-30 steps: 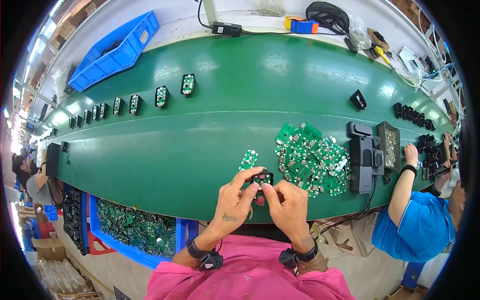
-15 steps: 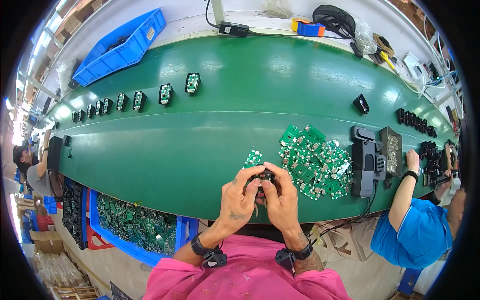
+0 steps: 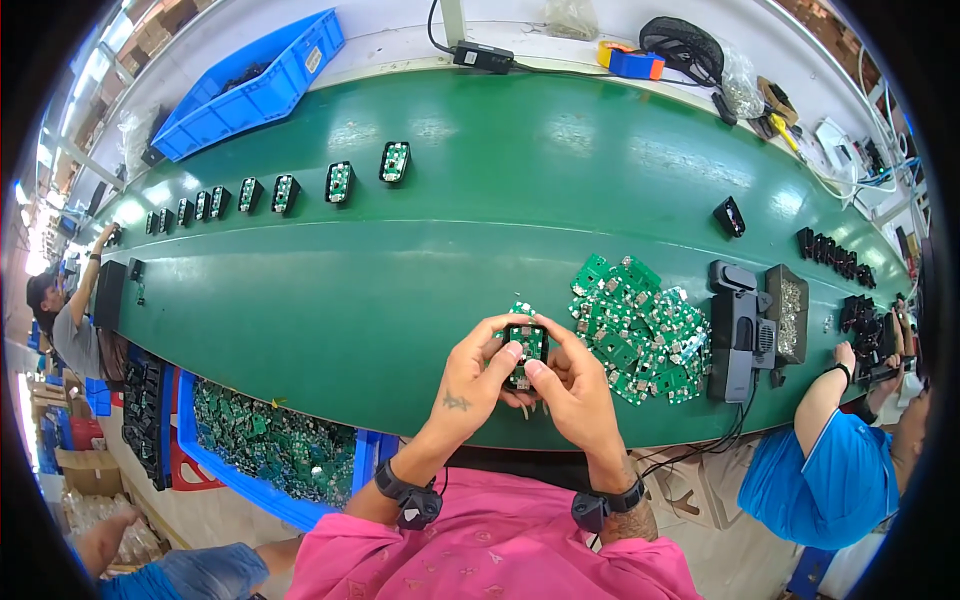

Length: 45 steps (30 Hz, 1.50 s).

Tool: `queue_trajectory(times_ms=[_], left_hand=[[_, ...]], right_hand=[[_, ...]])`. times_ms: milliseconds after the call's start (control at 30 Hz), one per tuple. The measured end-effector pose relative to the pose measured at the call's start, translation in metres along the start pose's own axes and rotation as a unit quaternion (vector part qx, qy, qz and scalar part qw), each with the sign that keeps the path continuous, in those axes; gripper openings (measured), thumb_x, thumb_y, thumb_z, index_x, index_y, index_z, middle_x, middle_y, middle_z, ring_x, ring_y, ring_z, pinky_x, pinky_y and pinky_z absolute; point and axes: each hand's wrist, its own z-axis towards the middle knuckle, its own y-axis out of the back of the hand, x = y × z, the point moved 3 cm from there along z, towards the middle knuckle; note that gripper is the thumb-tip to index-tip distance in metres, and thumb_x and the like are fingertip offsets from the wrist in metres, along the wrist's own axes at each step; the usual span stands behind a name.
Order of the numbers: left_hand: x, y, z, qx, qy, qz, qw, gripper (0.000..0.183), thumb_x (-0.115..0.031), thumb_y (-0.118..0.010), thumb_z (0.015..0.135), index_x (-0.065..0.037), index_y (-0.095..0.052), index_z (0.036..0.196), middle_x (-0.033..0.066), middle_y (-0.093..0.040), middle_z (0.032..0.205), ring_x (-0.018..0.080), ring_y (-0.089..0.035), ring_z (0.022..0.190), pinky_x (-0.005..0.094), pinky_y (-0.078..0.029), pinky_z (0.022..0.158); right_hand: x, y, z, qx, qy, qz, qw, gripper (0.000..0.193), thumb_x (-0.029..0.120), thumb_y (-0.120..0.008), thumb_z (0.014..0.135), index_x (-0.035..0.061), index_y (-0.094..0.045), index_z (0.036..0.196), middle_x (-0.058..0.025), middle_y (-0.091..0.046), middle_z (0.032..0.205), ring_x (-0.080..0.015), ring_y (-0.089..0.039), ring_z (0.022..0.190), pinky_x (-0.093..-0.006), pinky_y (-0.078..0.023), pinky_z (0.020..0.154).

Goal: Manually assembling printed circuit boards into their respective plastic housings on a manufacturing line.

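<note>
Between my two hands is a small black housing with a green circuit board (image 3: 526,346) seated in it, board side up. My left hand (image 3: 478,368) wraps its left side, thumb lying on the board. My right hand (image 3: 572,382) grips the right side, its thumb pressed on the lower part of the board. Fingers of both hands curl under the housing and are partly hidden. Just beyond my fingertips a loose circuit board (image 3: 519,309) shows in part. To the right of my hands spreads a heap of green circuit boards (image 3: 640,335).
A row of black housings with boards (image 3: 285,194) runs along the far left. Right of the heap stand a dark grey device (image 3: 735,340) and a tray of small metal parts (image 3: 790,320). A blue bin of boards (image 3: 280,450) sits below the bench edge. People work at both sides.
My hands have tilted the housing so its board now faces up, and my thumbs have spread onto it. At left a person's arm has reached forward; another person appears at lower left.
</note>
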Motion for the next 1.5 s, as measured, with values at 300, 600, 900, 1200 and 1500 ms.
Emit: queue_trajectory(times_ms=[300, 600, 900, 1200, 1500], left_hand=[[-0.015, -0.013, -0.021, -0.034, -0.473, 0.256, 0.842, 0.037, 0.002, -0.065, 0.09, -0.011, -0.057, 0.124, 0.0234, -0.065, 0.12, 0.0357, -0.072, 0.091, 0.0342, -0.061, 0.069], [-0.007, 0.005, -0.021, -0.105, -0.252, 0.151, 0.95, 0.029, -0.005, -0.063, 0.094, -0.006, -0.063, 0.123, 0.0165, -0.072, 0.098, 0.0192, -0.072, 0.071, 0.0276, -0.058, 0.056], [-0.031, 0.064, -0.012, -0.116, -0.137, 0.011, 0.984, 0.035, -0.015, -0.059, 0.098, -0.001, -0.058, 0.129, 0.0153, -0.071, 0.103, 0.0132, -0.067, 0.065, 0.0234, -0.052, 0.054], [0.018, 0.099, -0.039, -0.239, -0.196, 0.269, 0.912, 0.019, -0.007, -0.063, 0.093, 0.001, -0.067, 0.11, 0.0105, -0.069, 0.088, 0.013, -0.067, 0.062, 0.0249, -0.052, 0.055], [0.016, 0.104, -0.033, -0.222, -0.191, 0.257, 0.921, 0.014, -0.006, -0.064, 0.092, 0.001, -0.069, 0.103, 0.0099, -0.068, 0.084, 0.0126, -0.066, 0.062, 0.0247, -0.051, 0.053]], right_hand=[[0.021, -0.002, -0.01, -0.081, 0.356, -0.183, 0.913, 0.057, -0.006, -0.066, 0.083, 0.002, -0.052, 0.137, -0.0164, -0.064, 0.099, -0.0321, -0.061, 0.079, -0.04, -0.051, 0.07], [0.031, -0.012, 0.004, -0.043, 0.233, -0.185, 0.954, 0.046, 0.001, -0.065, 0.088, 0.0009, -0.058, 0.133, -0.0159, -0.066, 0.085, -0.021, -0.063, 0.067, -0.0332, -0.05, 0.062], [0.048, -0.028, 0.095, 0.089, -0.023, -0.096, 0.991, 0.033, 0.01, -0.06, 0.095, -0.0002, -0.06, 0.126, -0.0043, -0.068, 0.081, -0.0089, -0.063, 0.064, -0.0242, -0.053, 0.054], [0.003, -0.047, 0.289, -0.024, -0.007, -0.209, 0.978, 0.038, 0.017, -0.067, 0.089, 0.0001, -0.063, 0.123, -0.0186, -0.072, 0.092, -0.027, -0.073, 0.077, -0.0371, -0.058, 0.065], [0.017, -0.036, 0.299, -0.09, 0.069, -0.454, 0.884, 0.042, 0.029, -0.066, 0.089, -0.0044, -0.065, 0.113, -0.0279, -0.068, 0.109, -0.0434, -0.064, 0.105, -0.048, -0.051, 0.093]])
